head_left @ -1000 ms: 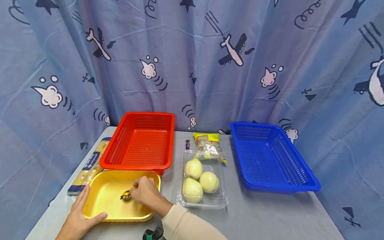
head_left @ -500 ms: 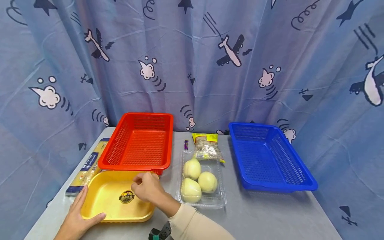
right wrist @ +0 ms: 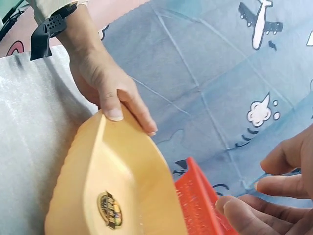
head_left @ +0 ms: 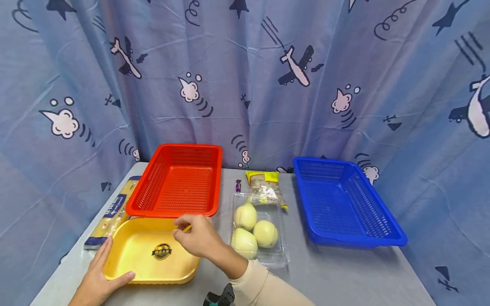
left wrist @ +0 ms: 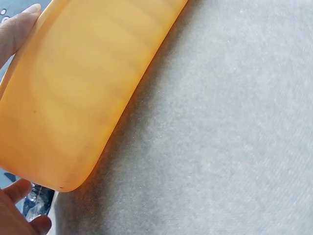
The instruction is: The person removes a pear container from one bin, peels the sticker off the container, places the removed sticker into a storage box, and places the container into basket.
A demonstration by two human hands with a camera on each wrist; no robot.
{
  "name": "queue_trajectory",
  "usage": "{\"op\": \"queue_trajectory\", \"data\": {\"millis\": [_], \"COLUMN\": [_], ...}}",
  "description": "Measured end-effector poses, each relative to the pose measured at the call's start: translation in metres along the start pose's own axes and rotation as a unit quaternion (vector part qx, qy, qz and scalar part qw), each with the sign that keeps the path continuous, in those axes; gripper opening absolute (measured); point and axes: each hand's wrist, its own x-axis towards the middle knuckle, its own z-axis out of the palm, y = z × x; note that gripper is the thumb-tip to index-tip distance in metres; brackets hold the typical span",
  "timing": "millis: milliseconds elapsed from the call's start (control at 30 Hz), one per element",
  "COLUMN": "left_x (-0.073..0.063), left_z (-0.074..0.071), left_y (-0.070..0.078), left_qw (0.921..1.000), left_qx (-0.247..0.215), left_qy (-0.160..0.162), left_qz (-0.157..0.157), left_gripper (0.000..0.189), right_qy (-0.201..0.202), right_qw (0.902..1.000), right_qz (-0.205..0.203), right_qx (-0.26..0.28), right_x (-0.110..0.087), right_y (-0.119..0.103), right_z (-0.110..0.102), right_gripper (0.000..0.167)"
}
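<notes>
A shallow yellow plastic basin (head_left: pixel 145 261) with a dark printed label on its floor stands at the front left. My left hand (head_left: pixel 95 274) rests on its left end, thumb on the front rim and straight fingers along the side. In the left wrist view, the basin's wall (left wrist: pixel 83 93) runs between thumb and fingers. My right hand (head_left: pixel 200 238) is over the basin's right end in the head view. The right wrist view shows its fingers (right wrist: pixel 244 215) loosely bent, with nothing seen between them.
A red basket (head_left: pixel 187 182) stands behind the basin and a blue basket (head_left: pixel 344 204) at the right. Between them are a clear box (head_left: pixel 277 255) of three pale round fruits, a yellow-ended bag (head_left: pixel 264 182) and a purple wrapped candy (head_left: pixel 238 185). A long yellow-and-blue packet (head_left: pixel 105 225) lies far left.
My right hand has risen and moved right, from over the basin's label to its right end, uncovering the label. My left hand has stayed in place on the basin.
</notes>
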Motion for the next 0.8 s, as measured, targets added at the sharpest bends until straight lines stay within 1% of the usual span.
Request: {"op": "queue_trajectory", "data": {"millis": [133,300,467,700,800], "left_x": [0.000,0.000,0.001,0.003,0.004], "left_z": [-0.001,-0.002,-0.003,-0.003,-0.002], "left_y": [0.000,0.000,0.002,0.002,0.002], "left_qw": [1.0000,1.0000,0.9997,0.9988,0.9984], "left_qx": [-0.002,-0.004,-0.005,-0.008,-0.008], "left_qy": [0.002,-0.004,-0.015,-0.030,-0.035], "left_qz": [0.003,-0.002,-0.018,-0.039,-0.045], "left_gripper": [0.118,0.118,0.119,0.120,0.121], "right_qy": [0.004,-0.002,-0.004,0.018,0.023], "right_qw": [0.9998,0.9991,0.9982,0.9978,0.9963], "right_qz": [-0.010,-0.001,0.002,-0.014,-0.018], "right_qx": [0.019,0.042,0.059,0.063,0.080], "right_x": [-0.004,-0.011,-0.017,-0.027,-0.031], "right_y": [-0.004,-0.006,-0.007,-0.006,-0.004], "right_z": [-0.011,-0.020,-0.030,-0.043,-0.048], "right_gripper": [0.019,0.021,0.022,0.021,0.021]}}
